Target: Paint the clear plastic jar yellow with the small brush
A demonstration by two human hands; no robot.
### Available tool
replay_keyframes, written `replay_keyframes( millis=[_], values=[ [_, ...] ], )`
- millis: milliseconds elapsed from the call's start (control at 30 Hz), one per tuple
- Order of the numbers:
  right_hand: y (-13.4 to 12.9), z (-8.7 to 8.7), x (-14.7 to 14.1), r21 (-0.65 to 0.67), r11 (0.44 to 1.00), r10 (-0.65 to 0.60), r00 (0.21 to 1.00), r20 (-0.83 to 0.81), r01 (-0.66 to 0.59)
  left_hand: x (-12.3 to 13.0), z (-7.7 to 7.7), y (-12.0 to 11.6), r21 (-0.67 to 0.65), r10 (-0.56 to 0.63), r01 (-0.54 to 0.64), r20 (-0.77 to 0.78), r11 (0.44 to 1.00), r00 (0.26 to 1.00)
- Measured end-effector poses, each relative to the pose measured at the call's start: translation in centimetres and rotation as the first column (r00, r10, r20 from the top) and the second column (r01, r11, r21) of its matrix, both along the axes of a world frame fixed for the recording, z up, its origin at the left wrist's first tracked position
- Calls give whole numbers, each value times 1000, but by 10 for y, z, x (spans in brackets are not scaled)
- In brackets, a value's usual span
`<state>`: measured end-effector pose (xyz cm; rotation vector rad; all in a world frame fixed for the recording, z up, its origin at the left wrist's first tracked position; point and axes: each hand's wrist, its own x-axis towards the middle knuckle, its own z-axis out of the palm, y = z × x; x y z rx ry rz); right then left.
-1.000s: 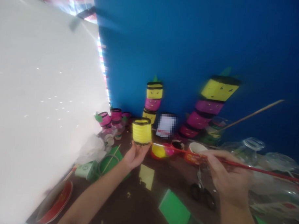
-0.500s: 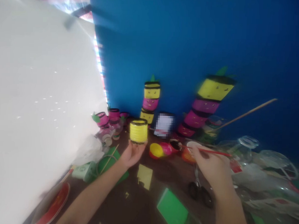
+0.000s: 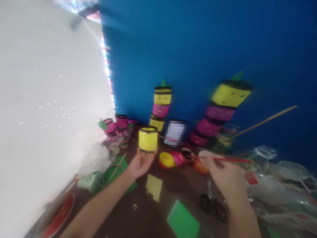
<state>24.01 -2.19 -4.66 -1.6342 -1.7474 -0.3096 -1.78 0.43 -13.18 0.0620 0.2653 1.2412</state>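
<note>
My left hand (image 3: pixel 142 164) holds a yellow ribbed cup (image 3: pixel 147 139) from below, its rim and base edged in black. In my right hand (image 3: pixel 225 175) is a thin red paintbrush (image 3: pixel 237 160), pinched between the fingers. The brush's tip end points left, at the small pot of black paint (image 3: pixel 187 154); whether it touches the paint I cannot tell. Beside that pot stand a pink paint pot (image 3: pixel 176 157) and a yellow paint pot (image 3: pixel 166 160). An orange and white cup (image 3: pixel 201 166) is partly hidden behind my right hand.
Scissors (image 3: pixel 212 202) lie below my right hand. Green foam sheet (image 3: pixel 183 222) and cut yellow paper (image 3: pixel 154 187) rest on the table. Painted stacks (image 3: pixel 161 110) lean at the blue wall, with a taller one (image 3: pixel 213 117) to the right. Clear plastic bottles (image 3: pixel 266 164) crowd the right side.
The red brush lies more level in my right hand, its far end a little further right. The whole view has shifted slightly; my left hand keeps holding the yellow cup.
</note>
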Motion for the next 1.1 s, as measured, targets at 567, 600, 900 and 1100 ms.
replay_keyframes(
  millis=[567,600,900,1100],
  values=[
    [-12,24,-14,-85,993,-105,916,-387,78,-1,-1,1,-2,-20,20,-3,1000,1000],
    [-14,26,-17,-63,997,-76,867,-492,51,-1,0,1,-3,-17,17,-1,1000,1000],
    [-20,32,-16,155,908,265,248,-932,-390,2,9,-3,-35,-16,17,26,999,1000],
    [-18,29,-29,138,885,258,223,-940,-444,3,12,-5,-33,-15,15,14,999,1000]
  ],
)
